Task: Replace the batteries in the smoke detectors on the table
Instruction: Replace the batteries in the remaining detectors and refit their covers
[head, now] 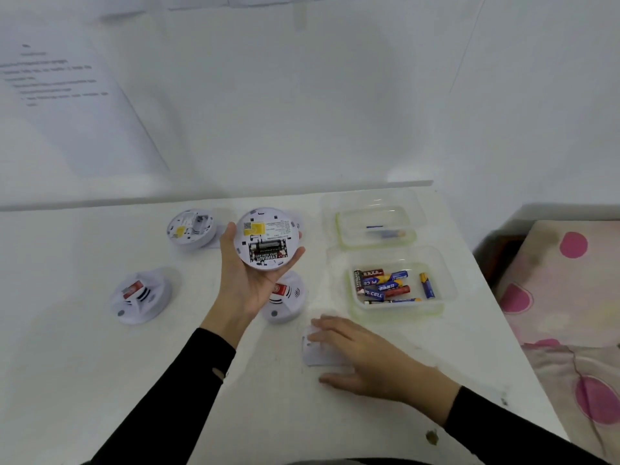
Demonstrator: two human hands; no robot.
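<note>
Resting flat on a white cover (317, 359) on the table (100, 380), the right hand (365, 357) has its fingers (332, 325) straight and loose. Farther in, the left hand (246, 283) cups a smoke detector (267, 238) back side up, its battery slot filled. Three more detectors (141, 297) lie around it. Right of them a clear box (448, 276) holds loose batteries (385, 285); behind it, another box (416, 209) holds one

Pink-dotted bedding (567, 297); printed wall sheet (70, 109)
</note>
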